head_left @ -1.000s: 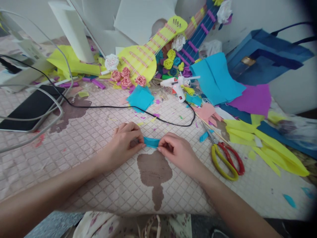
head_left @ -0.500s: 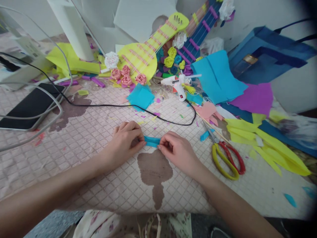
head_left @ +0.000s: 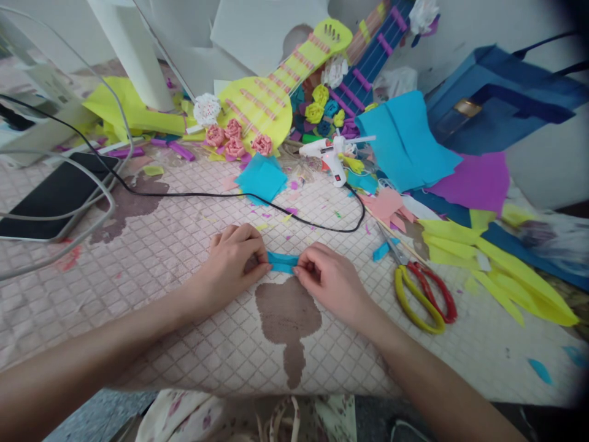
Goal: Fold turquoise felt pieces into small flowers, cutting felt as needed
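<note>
A narrow folded strip of blue paper (head_left: 282, 262) stretches between my two hands, just above or on the patterned tablecloth. My left hand (head_left: 238, 255) pinches its left end between thumb and fingers. At the right end, my right hand (head_left: 329, 276) grips it the same way. Both ends are hidden by my fingers. Beyond my hands lies a stack of blue paper squares (head_left: 262, 178). To the right are scissors (head_left: 418, 288) with one yellow and one red handle, beside a small blue scrap (head_left: 381, 250).
A white glue gun (head_left: 332, 161) lies at the back, its black cord (head_left: 221, 195) crossing the table. Paper guitars (head_left: 260, 107) with paper flowers stand behind. A phone (head_left: 57, 196) is at left; yellow paper strips (head_left: 501, 270) and a blue bag (head_left: 497, 104) are at right.
</note>
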{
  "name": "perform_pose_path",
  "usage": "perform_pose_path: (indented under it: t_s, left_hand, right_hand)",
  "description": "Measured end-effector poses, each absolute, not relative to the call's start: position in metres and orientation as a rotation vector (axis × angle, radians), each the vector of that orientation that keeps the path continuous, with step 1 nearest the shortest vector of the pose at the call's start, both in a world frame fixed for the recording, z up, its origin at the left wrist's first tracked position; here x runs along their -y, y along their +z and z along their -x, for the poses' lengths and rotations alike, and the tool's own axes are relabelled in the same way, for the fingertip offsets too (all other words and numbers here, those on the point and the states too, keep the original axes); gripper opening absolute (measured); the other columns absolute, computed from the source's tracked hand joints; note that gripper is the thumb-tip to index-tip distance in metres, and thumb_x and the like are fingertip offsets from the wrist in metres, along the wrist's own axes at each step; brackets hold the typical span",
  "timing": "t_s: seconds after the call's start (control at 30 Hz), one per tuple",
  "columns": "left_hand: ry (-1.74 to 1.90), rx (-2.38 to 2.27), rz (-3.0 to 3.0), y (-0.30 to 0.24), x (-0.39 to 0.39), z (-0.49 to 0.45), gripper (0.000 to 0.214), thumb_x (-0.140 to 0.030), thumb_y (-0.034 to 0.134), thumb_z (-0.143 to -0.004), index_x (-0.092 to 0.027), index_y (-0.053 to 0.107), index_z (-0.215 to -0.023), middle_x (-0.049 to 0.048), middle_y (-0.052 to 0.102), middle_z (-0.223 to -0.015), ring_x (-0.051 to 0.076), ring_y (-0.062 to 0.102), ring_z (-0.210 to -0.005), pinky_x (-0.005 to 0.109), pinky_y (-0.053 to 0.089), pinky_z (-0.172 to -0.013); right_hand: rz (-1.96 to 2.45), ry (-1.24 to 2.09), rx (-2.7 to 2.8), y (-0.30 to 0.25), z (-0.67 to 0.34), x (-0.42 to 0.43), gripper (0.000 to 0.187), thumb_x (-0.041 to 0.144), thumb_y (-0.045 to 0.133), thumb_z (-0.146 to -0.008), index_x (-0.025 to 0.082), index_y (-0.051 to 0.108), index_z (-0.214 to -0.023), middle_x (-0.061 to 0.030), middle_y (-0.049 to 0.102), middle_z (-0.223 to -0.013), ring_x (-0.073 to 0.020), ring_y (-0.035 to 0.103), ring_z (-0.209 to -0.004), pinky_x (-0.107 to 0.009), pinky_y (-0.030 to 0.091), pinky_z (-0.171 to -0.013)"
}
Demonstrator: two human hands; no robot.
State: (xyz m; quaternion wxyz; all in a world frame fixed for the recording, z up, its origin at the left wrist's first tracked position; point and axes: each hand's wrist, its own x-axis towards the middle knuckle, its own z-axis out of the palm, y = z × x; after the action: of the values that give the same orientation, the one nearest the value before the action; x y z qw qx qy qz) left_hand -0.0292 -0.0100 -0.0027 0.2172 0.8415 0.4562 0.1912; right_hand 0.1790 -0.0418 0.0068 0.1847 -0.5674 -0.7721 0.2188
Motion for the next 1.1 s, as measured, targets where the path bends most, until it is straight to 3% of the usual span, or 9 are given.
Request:
perform_pose_path:
  t_s: [0.63,0.93,1.1]
  left_hand:
    - [0.505,-1.302,-2.31,-0.0007,0.0096,0.0269,0.006,-0.021,0.058,-0.08,-0.018,0.058,-0.074,0.0032,0.056,-0.09,0.022,0.047,-0.09,0.037,0.033,-0.078]
    - [0.492,-1.288,-2.267,0.0007,0.0088,0.0292,0.006,-0.023,0.056,-0.082,-0.02,0.058,-0.086,0.003,0.057,-0.096,0.023,0.048,-0.095,0.039,0.033,-0.081]
    - [0.522,-1.264,-2.25,0.0008,0.0103,0.0285,0.017,-0.02,0.053,-0.083,-0.023,0.058,-0.099,0.0029,0.056,-0.103,0.023,0.047,-0.098,0.039,0.034,-0.083]
  right_hand:
    - [1.67,0.517,2.222,0.0049,-0.1729,0.0431,0.012,0.014,0.054,-0.08,0.019,0.047,-0.071,0.0007,0.053,-0.075,-0.0124,0.052,-0.069,-0.024,0.035,-0.059]
    - [1.646,0.673,2.106,0.0003,-0.1803,0.0428,0.018,0.012,0.058,-0.075,0.022,0.049,-0.088,0.0045,0.056,-0.074,-0.0094,0.05,-0.061,-0.022,0.035,-0.057]
    - [1.613,0.69,2.129,0.0032,-0.1803,0.0422,0.027,0.011,0.056,-0.077,0.023,0.049,-0.1,0.0041,0.055,-0.079,-0.0097,0.051,-0.063,-0.023,0.035,-0.057]
